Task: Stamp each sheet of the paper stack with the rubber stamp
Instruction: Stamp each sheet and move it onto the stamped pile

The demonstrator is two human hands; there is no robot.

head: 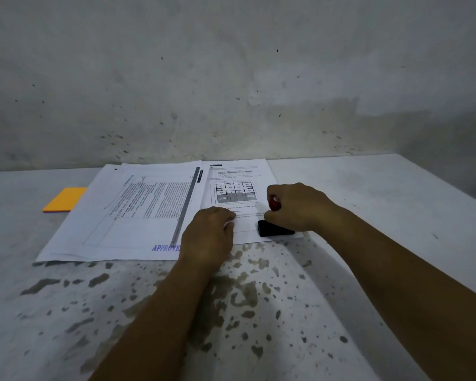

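Note:
Two sets of printed sheets lie on the white table. The right sheet (237, 185) shows a floor plan drawing. My right hand (294, 206) grips the red handle of the rubber stamp (272, 229), whose black base presses on the sheet's lower right corner. My left hand (208, 237) rests flat on the sheet's lower left part, holding it down. The left pile (127, 215) lies fanned out, and its top sheet bears a blue "APPROVED" mark (165, 248) at the near edge, partly hidden by my left hand.
An orange sticky-note pad (65, 199) lies left of the papers. The table (259, 312) is white with dark worn patches near me. A grey stained wall (231, 78) rises directly behind the papers. The table's right edge (451, 185) runs diagonally.

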